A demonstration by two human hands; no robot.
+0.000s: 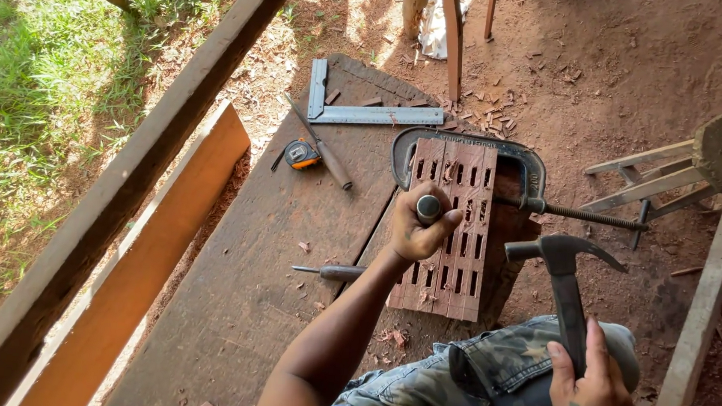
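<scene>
My left hand [417,226] is closed around a chisel handle [428,206], held upright over a reddish wooden board [464,202] cut with rows of slots. My right hand [590,397] grips the handle of a claw hammer [564,266], its head raised to the right of the chisel, apart from it. A large C-clamp [502,158] wraps the board's far end and pins it to the dark workbench plank [262,255]. My knee in camouflage trousers [485,367] rests on the board's near end.
On the plank lie a steel square [360,111], a tape measure [301,154], a second chisel [322,153] and a small tool [330,271]. Lighter planks [132,279] lean at left beside grass. A wooden stool [708,162] stands at right on red dirt with wood chips.
</scene>
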